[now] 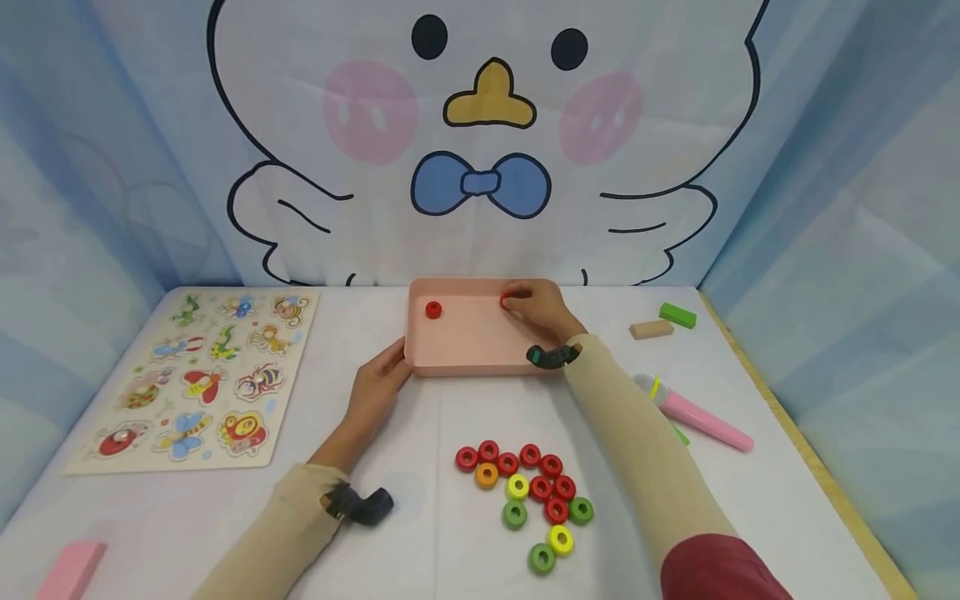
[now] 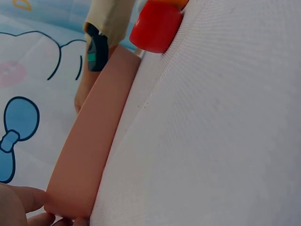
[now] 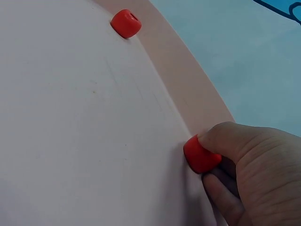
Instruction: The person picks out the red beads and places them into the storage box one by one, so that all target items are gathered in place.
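Red ring [image 1: 511, 297] sits pinched in the right hand [image 1: 542, 314] over the pink tray [image 1: 480, 354] on the tabletop, while the left hand [image 1: 378, 385] rests straight-fingered against the tray's corner, likely steadying it. Left wrist: fingers [image 2: 19, 202] touch that corner [image 2: 70, 197]. Right wrist: the grip holds the ring [image 3: 201, 155] at the tray's far wall; a second ring [image 3: 126, 22] lies apart.

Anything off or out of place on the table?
Nothing stands out. The tray sits flat with one red ring inside; the right hand pinches another, the left hand steadies the tray.
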A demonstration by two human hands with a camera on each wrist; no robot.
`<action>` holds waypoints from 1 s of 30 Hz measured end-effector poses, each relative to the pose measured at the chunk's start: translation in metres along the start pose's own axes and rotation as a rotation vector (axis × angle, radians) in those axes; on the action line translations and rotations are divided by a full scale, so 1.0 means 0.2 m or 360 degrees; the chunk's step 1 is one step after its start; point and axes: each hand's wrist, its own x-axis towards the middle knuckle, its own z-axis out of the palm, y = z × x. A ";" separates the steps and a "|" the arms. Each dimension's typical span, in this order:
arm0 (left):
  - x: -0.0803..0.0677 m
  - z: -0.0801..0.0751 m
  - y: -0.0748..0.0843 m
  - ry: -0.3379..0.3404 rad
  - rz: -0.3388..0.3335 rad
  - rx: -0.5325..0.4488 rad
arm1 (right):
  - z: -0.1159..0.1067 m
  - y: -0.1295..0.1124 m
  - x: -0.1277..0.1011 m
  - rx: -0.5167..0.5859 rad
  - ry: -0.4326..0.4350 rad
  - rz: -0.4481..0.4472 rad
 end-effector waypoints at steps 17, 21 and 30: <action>0.00 0.01 0.01 0.0019 -0.0023 0.0026 | -0.07 -0.05 -0.06 0.0190 -0.0026 0.0065; 0.00 0.01 0.01 0.0011 -0.0009 0.0026 | -0.12 -0.08 -0.14 0.0183 0.0003 -0.0060; 0.00 0.00 0.00 0.0009 0.0004 0.0073 | -0.21 -0.12 -0.51 0.0209 -0.0074 -0.0377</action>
